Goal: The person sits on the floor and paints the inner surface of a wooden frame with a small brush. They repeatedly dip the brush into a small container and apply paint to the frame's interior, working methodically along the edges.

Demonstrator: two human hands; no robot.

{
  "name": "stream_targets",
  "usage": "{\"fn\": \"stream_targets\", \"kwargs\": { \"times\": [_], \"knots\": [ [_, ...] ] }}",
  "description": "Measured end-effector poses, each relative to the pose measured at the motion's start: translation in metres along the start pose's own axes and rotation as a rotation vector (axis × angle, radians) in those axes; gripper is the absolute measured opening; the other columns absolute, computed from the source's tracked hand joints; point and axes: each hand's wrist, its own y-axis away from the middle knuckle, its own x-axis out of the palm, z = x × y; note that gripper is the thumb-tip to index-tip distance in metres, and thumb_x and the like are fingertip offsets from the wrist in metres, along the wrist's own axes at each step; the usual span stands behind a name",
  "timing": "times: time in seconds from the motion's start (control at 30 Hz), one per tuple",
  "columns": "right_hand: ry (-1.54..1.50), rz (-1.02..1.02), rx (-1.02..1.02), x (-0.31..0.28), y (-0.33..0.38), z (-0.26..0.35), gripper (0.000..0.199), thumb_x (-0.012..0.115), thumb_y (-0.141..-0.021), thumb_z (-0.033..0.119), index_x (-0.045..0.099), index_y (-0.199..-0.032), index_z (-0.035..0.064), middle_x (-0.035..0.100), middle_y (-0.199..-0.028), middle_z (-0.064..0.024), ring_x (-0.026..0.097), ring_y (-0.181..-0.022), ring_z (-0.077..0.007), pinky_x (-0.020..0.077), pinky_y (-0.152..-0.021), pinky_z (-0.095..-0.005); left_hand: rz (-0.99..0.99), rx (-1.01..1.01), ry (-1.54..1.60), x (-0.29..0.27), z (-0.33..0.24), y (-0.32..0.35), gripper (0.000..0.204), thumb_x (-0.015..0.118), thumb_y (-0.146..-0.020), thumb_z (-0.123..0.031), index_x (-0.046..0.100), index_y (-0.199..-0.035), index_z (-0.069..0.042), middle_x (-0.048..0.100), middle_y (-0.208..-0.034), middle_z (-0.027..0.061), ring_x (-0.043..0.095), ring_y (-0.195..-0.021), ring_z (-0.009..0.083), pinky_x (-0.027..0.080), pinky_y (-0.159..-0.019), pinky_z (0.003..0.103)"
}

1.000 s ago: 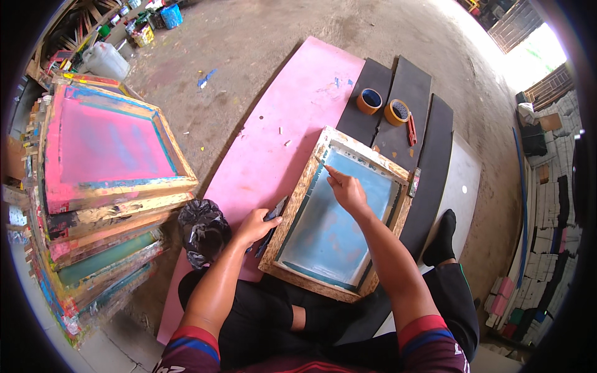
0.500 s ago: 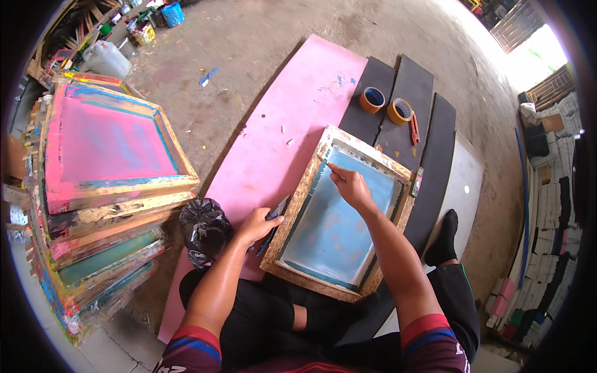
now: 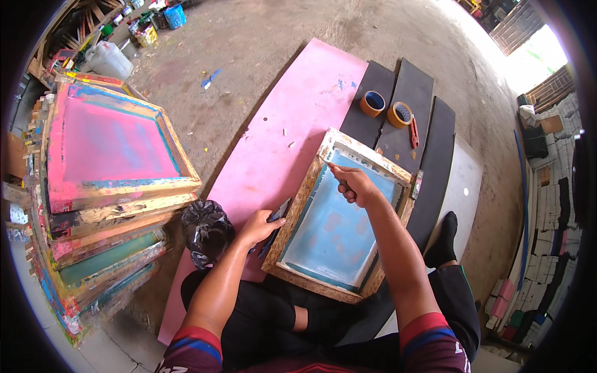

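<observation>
A screen printing frame [image 3: 287, 239] with a wooden border and pale blue mesh lies tilted before me, its near end by my legs. My left hand [image 3: 260, 229] holds its left edge, thumb on the wood and fingers partly hidden. Beside those fingers is a dark, bluish item [image 3: 268, 242] whose kind I cannot make out. Over the upper part of the mesh, my right hand [image 3: 353, 185] is closed round a thin, pointed tool [image 3: 328, 163]. The tool's tip meets the inner upper-left corner of the border; its handle is mostly hidden in my fist.
Pink board [image 3: 273, 124] and black boards [image 3: 413, 87] lie underneath. Tape rolls [image 3: 372, 104] and a red cutter [image 3: 414, 133] sit beyond the frame. At left are a black plastic bag [image 3: 205, 233] and stacked printing frames [image 3: 115, 196]. A socked foot [image 3: 443, 241] rests at right.
My right hand has turned from a pointing grip into a closer fist round the thin tool, near the same corner. My left hand stays at the frame's edge.
</observation>
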Motion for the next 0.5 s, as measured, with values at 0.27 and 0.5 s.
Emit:
{"fn": "stream_targets", "kwargs": {
  "times": [0.27, 0.5],
  "knots": [
    [0.986, -0.528, -0.543, 0.010, 0.014, -0.010, 0.038, 0.066, -0.105, 0.034, 0.073, -0.143, 0.0307, 0.080, -0.112, -0.0187, 0.076, -0.106, -0.0397, 0.0578, -0.096, -0.0503, -0.007, 0.002, -0.024, 0.000, -0.004, 0.003, 0.038, 0.081, -0.100, -0.033, 0.075, -0.102, 0.005, 0.073, -0.082, 0.0081, 0.065, -0.077, 0.0140, 0.053, -0.073, 0.040],
    [0.995, -0.580, -0.580, 0.015, -0.001, -0.009, 0.037, 0.067, -0.105, 0.032, 0.074, -0.141, 0.0284, 0.081, -0.105, -0.0184, 0.076, -0.104, -0.0391, 0.0585, -0.094, -0.0499, -0.017, 0.027, 0.011, 0.000, -0.011, 0.007, 0.038, 0.081, -0.100, -0.032, 0.076, -0.105, 0.005, 0.075, -0.083, 0.0095, 0.067, -0.078, 0.0153, 0.054, -0.074, 0.039]
  ]
}}
